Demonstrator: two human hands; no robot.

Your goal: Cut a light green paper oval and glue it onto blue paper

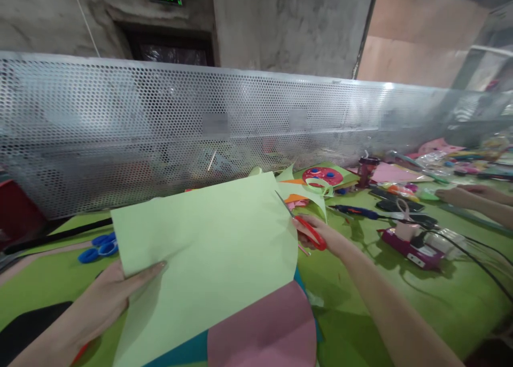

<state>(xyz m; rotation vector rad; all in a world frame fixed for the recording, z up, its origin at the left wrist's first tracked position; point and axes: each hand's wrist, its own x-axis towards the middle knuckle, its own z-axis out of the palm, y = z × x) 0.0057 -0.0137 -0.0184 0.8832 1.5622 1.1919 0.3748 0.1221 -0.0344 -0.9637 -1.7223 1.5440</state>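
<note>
A large sheet of light green paper (216,244) is held up in front of me. My left hand (120,281) grips its left edge, thumb on the near face and the other fingers hidden behind. In my right hand (315,232) is a pair of red-handled scissors (308,231), their blades at the sheet's upper right edge. Below that spot the sheet's right side runs in a curve. Under the sheet lie a mauve rounded paper piece (264,329) and a teal sheet (180,353), both partly covered.
Blue rings (100,248) lie at left. Paper scraps (304,190) and a red disc with blue dots (323,176) sit behind the sheet. Rightward are a glue gun (356,212), a purple power strip (412,249) with cables, a dark cup (367,170) and another person's hands (460,196). A perforated metal screen (248,110) backs the table.
</note>
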